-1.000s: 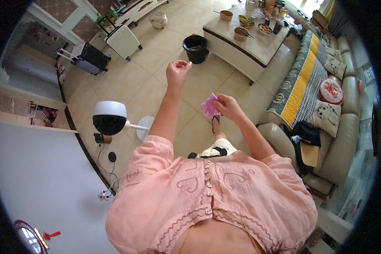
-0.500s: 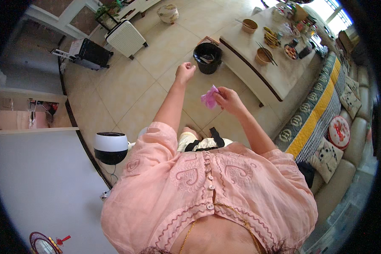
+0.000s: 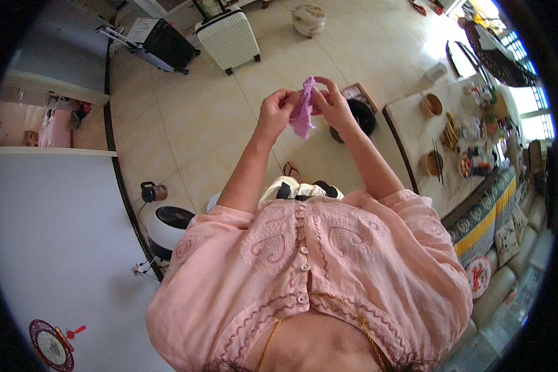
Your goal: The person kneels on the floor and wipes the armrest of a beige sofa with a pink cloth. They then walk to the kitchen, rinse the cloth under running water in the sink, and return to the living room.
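Between my hands, out in front of my chest, hangs a crumpled thin purple piece (image 3: 302, 118); whether it is cloth or a plastic bag I cannot tell. My left hand (image 3: 274, 113) pinches its left side with bent fingers. From the other side, my right hand (image 3: 335, 110) grips its upper part between thumb and fingers. Behind my right hand and wrist, a black bin (image 3: 364, 119) stands on the floor, partly hidden by them.
To the right is a long table (image 3: 409, 118) with bowls, chopsticks, bananas and bottles. A patterned sofa (image 3: 485, 217) sits beyond it. Far left stand a black suitcase (image 3: 167, 44) and a white suitcase (image 3: 229, 40). An electric kettle (image 3: 153, 191) and a white-and-black appliance (image 3: 167, 226) are near my left side.
My left hand has come over and taken hold of the purple piece. My right hand has raised it farther out, and it now hangs longer. The view has turned, shifting the room rightward.
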A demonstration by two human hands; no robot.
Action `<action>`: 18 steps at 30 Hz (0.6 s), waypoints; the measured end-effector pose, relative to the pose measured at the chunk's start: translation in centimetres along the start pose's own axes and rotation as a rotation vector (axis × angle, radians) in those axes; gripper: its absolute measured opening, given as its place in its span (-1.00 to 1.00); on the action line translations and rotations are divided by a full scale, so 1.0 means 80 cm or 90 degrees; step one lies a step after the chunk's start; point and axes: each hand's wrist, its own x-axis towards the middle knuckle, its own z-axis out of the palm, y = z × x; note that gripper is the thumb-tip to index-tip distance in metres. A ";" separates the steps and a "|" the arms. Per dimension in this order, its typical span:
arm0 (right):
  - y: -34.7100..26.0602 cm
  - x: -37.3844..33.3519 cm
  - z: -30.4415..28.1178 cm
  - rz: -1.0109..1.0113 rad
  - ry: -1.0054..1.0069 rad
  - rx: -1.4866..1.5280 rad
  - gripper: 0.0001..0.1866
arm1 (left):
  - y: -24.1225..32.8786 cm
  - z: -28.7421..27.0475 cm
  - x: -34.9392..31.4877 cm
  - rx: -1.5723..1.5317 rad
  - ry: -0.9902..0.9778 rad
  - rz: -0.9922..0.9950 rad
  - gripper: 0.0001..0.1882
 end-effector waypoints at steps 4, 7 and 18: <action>0.007 0.072 0.046 -0.030 -0.040 0.062 -0.63 | 0.013 -0.035 0.061 -0.084 0.070 0.022 -0.81; 0.003 0.126 0.062 -0.017 -0.140 0.049 -0.65 | 0.023 -0.060 0.104 -0.119 0.121 0.044 -0.82; -0.059 0.350 0.048 -0.205 -0.078 -0.325 -0.79 | 0.041 -0.176 0.256 0.621 0.284 0.130 -0.81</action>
